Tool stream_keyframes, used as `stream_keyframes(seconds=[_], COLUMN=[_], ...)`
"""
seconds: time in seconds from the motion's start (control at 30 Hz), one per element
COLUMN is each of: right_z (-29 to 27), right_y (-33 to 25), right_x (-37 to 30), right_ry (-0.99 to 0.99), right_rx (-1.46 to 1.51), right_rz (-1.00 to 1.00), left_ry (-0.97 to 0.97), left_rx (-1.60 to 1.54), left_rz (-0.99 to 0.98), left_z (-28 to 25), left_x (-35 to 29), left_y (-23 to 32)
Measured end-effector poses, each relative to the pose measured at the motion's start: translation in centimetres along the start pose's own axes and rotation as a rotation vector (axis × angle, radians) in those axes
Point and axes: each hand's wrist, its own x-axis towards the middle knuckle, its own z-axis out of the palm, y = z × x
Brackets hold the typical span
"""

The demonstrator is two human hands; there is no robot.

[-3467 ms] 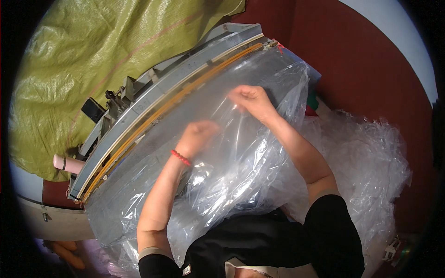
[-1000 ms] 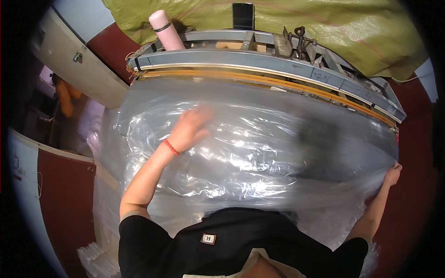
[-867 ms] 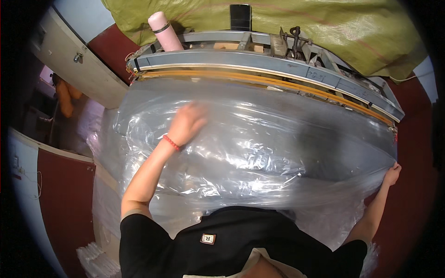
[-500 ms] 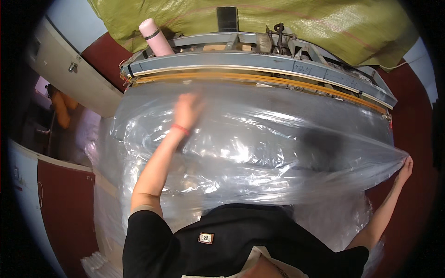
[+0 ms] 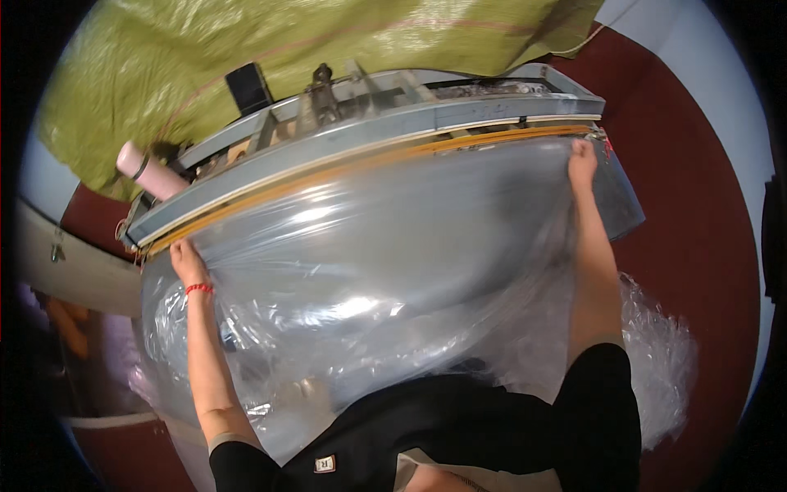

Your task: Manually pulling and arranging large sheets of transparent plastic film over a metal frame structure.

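A wide sheet of clear plastic film (image 5: 352, 246) stretches between my two hands, just in front of a long grey metal bar (image 5: 369, 129) with an orange strip (image 5: 361, 161) along its near edge. My left hand (image 5: 188, 262), below a red bracelet, is closed on the film's far left corner, close to the strip's left end. At the strip's right end my right hand (image 5: 583, 164) is closed on the far right part of the film. Between the hands the film is drawn fairly smooth; nearer my body it falls in loose, shiny folds.
Behind the bar, a metal frame carries a clamp-like fitting (image 5: 322, 92). A pink bottle (image 5: 152, 172) leans at its left end, and a dark phone-like slab (image 5: 248, 88) rests against a yellow-green woven sheet (image 5: 344, 41). Crumpled film (image 5: 660, 361) lies at the right. A door (image 5: 78, 266) stands left.
My left hand has moved left to the film's corner and closed on it. My right hand has carried its side forward to the bar. The view has turned, so the bar now slants.
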Motion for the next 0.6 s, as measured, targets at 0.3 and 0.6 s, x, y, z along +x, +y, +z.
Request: stream_keyframes(seconds=[0.3, 0.6], right_z=[3.6, 2.5], right_y=[-1.8, -2.5], right_x=[0.8, 1.1], right_ry=[0.078, 0.134], right_rx=[0.365, 0.429], right_rz=[0.176, 0.335], left_ry=[-0.093, 0.005], left_rx=[-0.194, -0.239], left_rz=[-0.033, -0.174], left_z=[0.9, 1.0], left_x=[3.4, 1.9], left_y=[-3.5, -1.4])
